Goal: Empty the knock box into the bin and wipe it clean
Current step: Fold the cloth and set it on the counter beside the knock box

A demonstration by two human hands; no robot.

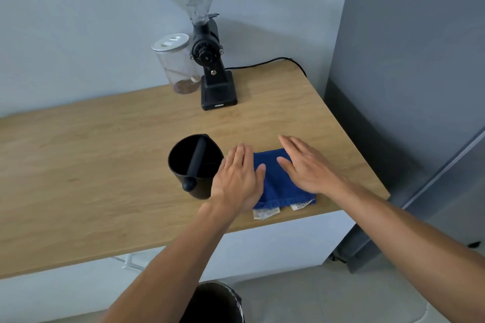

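A black knock box (183,165) with a bar across its mouth stands upright on the wooden counter (91,165); its inside looks dark and bare. Right beside it lies a folded blue cloth (275,181) with white labels at its near edge. My left hand (240,178) rests flat, fingers together, on the cloth's left edge, next to the knock box. My right hand (307,165) lies flat and open on the cloth's right part. On the floor below the counter's front edge, the rim of a dark bin (223,299) shows between my forearms.
A black coffee grinder (210,60) with a clear hopper stands at the back by the wall, a glass jar (178,65) with some beans to its left. Its cable (262,63) runs right. A grey fridge (420,86) flanks the counter's right end.
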